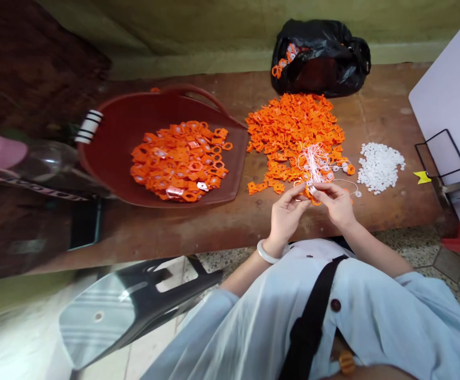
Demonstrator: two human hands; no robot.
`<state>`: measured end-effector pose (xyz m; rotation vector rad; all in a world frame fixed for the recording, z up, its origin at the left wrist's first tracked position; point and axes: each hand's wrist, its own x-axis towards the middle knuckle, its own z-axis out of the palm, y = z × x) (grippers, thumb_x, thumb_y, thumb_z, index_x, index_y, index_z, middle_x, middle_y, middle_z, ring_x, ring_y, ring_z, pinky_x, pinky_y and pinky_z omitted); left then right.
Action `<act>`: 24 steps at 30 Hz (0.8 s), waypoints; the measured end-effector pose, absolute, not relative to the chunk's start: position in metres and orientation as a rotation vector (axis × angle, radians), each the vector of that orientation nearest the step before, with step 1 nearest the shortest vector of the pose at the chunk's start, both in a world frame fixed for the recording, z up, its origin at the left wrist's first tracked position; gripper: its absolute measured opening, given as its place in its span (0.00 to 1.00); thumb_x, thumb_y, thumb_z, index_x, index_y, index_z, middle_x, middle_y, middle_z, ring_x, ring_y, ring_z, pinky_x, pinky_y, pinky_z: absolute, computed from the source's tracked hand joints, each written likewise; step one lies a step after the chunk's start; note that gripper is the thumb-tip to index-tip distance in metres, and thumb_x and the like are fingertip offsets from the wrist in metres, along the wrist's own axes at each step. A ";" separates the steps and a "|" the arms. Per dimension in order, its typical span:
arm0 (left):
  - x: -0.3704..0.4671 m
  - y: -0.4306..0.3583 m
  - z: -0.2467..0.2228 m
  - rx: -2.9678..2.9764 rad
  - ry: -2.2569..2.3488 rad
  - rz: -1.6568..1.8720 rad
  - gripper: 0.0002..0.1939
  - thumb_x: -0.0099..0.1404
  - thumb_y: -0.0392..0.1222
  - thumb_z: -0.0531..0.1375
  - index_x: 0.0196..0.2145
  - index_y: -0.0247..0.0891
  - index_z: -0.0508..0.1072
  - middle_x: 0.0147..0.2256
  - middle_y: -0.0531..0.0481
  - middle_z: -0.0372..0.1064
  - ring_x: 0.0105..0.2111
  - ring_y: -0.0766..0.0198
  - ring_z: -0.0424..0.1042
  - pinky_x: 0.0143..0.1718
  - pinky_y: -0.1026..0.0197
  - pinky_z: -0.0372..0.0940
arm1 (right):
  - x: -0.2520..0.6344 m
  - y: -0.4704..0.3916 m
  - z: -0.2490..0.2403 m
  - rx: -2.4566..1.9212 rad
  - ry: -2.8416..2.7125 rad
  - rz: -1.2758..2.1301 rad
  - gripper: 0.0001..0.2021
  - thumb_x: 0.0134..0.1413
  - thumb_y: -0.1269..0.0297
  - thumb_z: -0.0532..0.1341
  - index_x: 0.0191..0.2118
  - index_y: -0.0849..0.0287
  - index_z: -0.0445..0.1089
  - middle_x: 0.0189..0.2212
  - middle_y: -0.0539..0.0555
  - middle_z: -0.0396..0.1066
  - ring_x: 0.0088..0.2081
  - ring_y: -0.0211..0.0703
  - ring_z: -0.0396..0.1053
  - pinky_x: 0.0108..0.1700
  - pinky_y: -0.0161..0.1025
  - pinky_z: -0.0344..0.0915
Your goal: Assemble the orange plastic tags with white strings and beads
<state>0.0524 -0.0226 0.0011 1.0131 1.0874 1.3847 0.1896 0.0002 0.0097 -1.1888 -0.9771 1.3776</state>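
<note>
My left hand (286, 215) and my right hand (336, 205) meet at the table's front edge, fingertips pinched together. Between them is a small orange plastic piece (315, 201) with a white bit at the fingertips; fingers hide much of it. A bundle of white string (314, 161) with small white discs lies just beyond, and one strand loops out past my right hand to a white disc (358, 193). Behind the string spreads a large heap of small orange plastic pieces (293, 121). To the right of my hands is a pile of small white plastic pieces (380, 166).
A dark red tub (107, 153) holding more orange pieces stands left on the brown table (143, 227). At the back sits a black plastic bag (320, 58), open, with orange pieces inside. A phone (85, 224) lies at left; a grey stool (99, 316) stands below.
</note>
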 end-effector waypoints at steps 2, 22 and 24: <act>0.053 -0.026 0.002 1.256 1.144 1.399 0.19 0.59 0.45 0.66 0.48 0.39 0.75 0.50 0.42 0.73 0.36 0.66 0.74 0.43 0.58 0.72 | 0.190 0.000 0.010 -1.202 -0.964 1.378 0.16 0.37 0.54 0.73 0.35 0.55 0.78 0.36 0.51 0.79 0.40 0.42 0.75 0.49 0.44 0.71; 0.051 -0.019 0.010 0.700 0.823 1.178 0.23 0.52 0.55 0.70 0.42 0.39 0.77 0.41 0.45 0.77 0.40 0.59 0.76 0.47 0.54 0.71 | 0.205 -0.007 0.025 -1.122 -1.439 0.890 0.14 0.49 0.57 0.69 0.42 0.52 0.75 0.39 0.54 0.78 0.41 0.47 0.74 0.47 0.47 0.71; 0.050 -0.020 0.012 0.638 0.797 1.159 0.23 0.51 0.55 0.71 0.41 0.39 0.77 0.41 0.45 0.77 0.41 0.59 0.76 0.47 0.53 0.71 | 0.205 -0.009 0.027 -1.065 -1.602 0.713 0.12 0.52 0.59 0.67 0.44 0.51 0.74 0.38 0.54 0.78 0.41 0.47 0.74 0.47 0.48 0.71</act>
